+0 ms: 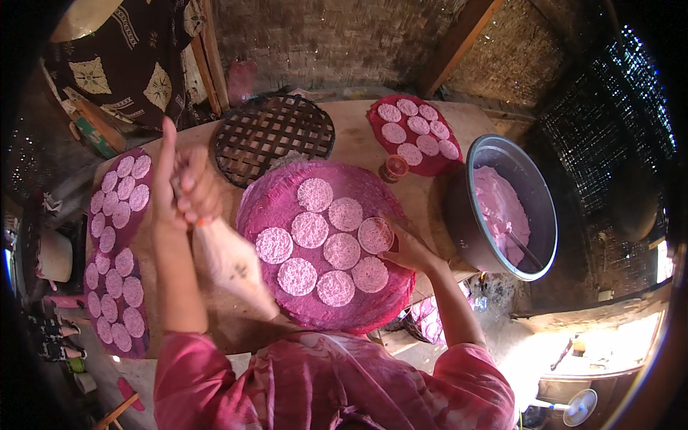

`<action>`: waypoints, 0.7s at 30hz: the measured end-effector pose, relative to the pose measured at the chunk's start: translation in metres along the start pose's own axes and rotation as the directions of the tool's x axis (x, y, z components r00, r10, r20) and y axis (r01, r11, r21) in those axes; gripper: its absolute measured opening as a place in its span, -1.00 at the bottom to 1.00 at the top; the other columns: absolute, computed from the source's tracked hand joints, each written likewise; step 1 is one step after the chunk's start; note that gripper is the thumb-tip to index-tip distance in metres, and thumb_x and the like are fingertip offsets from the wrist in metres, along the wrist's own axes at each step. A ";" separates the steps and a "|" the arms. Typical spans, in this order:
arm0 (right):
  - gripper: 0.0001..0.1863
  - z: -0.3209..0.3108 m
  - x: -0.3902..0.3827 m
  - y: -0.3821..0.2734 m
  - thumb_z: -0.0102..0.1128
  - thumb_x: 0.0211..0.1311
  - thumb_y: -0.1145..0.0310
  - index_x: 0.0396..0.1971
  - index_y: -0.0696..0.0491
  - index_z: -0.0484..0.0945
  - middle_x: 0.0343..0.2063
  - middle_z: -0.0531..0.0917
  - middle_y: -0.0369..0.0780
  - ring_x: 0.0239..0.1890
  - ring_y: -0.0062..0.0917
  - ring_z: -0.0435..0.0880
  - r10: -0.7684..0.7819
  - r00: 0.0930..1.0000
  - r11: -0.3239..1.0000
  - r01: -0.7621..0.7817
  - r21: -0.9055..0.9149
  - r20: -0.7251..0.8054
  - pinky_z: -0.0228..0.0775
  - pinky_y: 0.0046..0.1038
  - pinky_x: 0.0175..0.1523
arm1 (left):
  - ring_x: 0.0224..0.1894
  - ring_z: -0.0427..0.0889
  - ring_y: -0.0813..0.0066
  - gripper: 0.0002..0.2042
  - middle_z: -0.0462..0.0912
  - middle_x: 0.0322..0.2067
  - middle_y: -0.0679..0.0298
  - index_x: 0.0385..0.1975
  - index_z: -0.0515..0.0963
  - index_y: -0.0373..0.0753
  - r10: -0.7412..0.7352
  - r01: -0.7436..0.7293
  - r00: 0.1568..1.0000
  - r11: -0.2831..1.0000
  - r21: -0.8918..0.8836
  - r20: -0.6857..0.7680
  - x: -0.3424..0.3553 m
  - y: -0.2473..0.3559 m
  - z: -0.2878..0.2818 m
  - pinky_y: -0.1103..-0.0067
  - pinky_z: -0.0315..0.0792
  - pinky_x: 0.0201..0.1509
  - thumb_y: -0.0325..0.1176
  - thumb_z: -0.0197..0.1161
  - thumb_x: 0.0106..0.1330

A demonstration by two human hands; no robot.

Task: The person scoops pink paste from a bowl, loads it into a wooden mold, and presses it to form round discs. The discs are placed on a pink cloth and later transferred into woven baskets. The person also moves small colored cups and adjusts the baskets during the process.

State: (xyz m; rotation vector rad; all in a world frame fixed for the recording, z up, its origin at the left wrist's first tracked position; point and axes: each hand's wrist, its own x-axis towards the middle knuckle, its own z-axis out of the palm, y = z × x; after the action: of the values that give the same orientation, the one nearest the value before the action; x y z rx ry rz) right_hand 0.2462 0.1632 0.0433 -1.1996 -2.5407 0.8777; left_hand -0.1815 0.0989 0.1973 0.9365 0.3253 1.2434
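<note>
My left hand (188, 188), thumb pointing up, is raised over the left of the table. Its fingers are closed round the narrow end of a pale cone-shaped bag (233, 264) with dark marks, slightly blurred. My right hand (410, 247) rests at the right side of a round pink cloth-covered base (387, 301). Its fingers and thumb grip the edge of a thin round mould (391, 231) around one pale pink lacy disc (373, 235). Several similar discs (310, 229) lie on the same cloth, close together.
At the right stands a grey basin (459, 233) of pink dough with a spoon handle in it. A woven dark tray (276, 136) lies behind the base. Disc-laden cloths lie at far right (450, 166) and left (115, 244). A small orange cup (395, 166) stands behind the base.
</note>
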 end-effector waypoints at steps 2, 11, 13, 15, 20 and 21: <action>0.00 -0.001 0.002 -0.003 0.47 -0.03 0.27 0.43 -0.03 0.09 0.30 0.32 0.03 0.36 -0.02 0.23 0.008 1.000 1.000 -0.008 -0.015 0.026 0.06 -0.22 0.44 | -0.96 0.10 0.55 -0.29 0.13 -0.96 0.41 -0.81 0.23 -0.09 -0.166 0.176 0.962 0.984 0.029 -0.215 -0.030 -0.005 -0.003 0.55 0.17 -0.85 0.35 -0.39 0.42; 0.05 0.000 0.000 -0.004 0.53 -0.07 0.17 0.43 -0.18 0.08 0.25 0.37 0.02 0.34 0.01 0.22 0.076 0.997 0.992 -0.074 -0.102 0.019 0.04 -0.09 0.42 | -0.94 0.05 0.56 -0.29 0.09 -0.95 0.44 -0.83 0.21 -0.07 -0.418 0.462 0.610 0.878 -0.126 -0.673 -0.139 -0.066 -0.063 0.56 0.10 -0.80 0.46 -0.19 0.29; 0.05 0.001 -0.001 -0.003 0.53 -0.07 0.17 0.43 -0.15 0.08 0.24 0.39 0.02 0.34 -0.01 0.23 0.078 0.997 0.991 -0.077 -0.111 0.008 0.08 -0.10 0.41 | -0.92 0.07 0.57 -0.31 0.10 -0.92 0.44 -0.80 0.22 -0.07 -0.402 0.461 0.589 0.880 -0.117 -0.701 -0.150 -0.076 -0.077 0.57 0.12 -0.78 0.45 -0.16 0.29; 0.05 0.002 -0.002 -0.003 0.54 -0.07 0.17 0.42 -0.13 0.08 0.24 0.40 0.02 0.35 -0.03 0.23 0.061 0.998 0.992 -0.063 -0.107 -0.017 0.10 -0.13 0.41 | -0.89 0.12 0.58 -0.34 0.14 -0.89 0.43 -0.75 0.23 -0.08 -0.343 0.454 0.535 0.888 -0.081 -0.772 -0.159 -0.084 -0.088 0.57 0.15 -0.75 0.42 -0.12 0.31; 0.04 0.001 -0.005 -0.008 0.54 -0.07 0.19 0.41 -0.10 0.09 0.25 0.40 0.01 0.32 -0.06 0.29 0.075 0.997 0.997 -0.075 0.034 -0.008 0.17 -0.16 0.39 | -0.76 0.31 0.59 -0.53 0.31 -0.76 0.42 -0.53 0.33 -0.10 -0.189 0.417 0.476 0.909 0.031 -0.859 -0.170 -0.103 -0.112 0.58 0.29 -0.65 0.20 0.09 0.36; 0.03 0.001 -0.005 -0.010 0.54 -0.07 0.19 0.41 -0.09 0.09 0.24 0.40 0.01 0.31 -0.06 0.31 0.086 0.996 0.994 -0.084 0.068 -0.016 0.19 -0.17 0.38 | -0.74 0.34 0.58 -0.57 0.34 -0.73 0.42 -0.48 0.35 -0.11 -0.157 0.431 0.446 0.901 0.057 -0.881 -0.172 -0.106 -0.115 0.58 0.32 -0.63 0.15 0.12 0.37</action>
State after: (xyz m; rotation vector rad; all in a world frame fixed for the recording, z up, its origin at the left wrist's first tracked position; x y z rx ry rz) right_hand 0.2429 0.1541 0.0491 -1.2975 -2.4411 0.9581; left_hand -0.2466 -0.0096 0.0023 0.3463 1.4660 1.2622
